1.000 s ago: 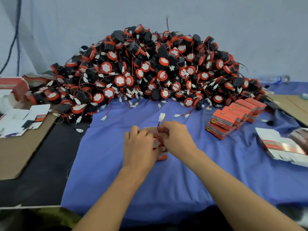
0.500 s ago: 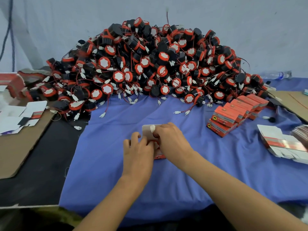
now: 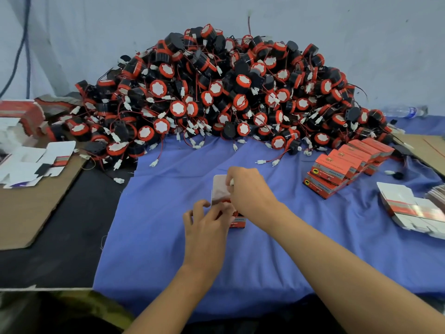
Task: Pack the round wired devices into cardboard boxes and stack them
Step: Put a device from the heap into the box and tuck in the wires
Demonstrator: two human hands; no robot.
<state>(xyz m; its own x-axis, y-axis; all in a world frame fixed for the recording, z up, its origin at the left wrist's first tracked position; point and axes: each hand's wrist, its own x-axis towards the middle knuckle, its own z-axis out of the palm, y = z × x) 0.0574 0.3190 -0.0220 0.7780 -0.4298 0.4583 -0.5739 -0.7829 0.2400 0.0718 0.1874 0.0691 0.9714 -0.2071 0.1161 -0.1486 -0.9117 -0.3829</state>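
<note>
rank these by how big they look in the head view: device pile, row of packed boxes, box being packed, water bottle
1. device pile
2. row of packed boxes
3. box being packed, partly covered
4. water bottle; farther back, so true size unsure

A large heap of round black-and-red devices [image 3: 228, 92] with red wires and white plugs filled twelve o'clock. An open box [image 3: 220, 189], white flap upright, stood at centre. Closed red boxes [image 3: 337, 166] lay stacked at two o'clock.
</note>
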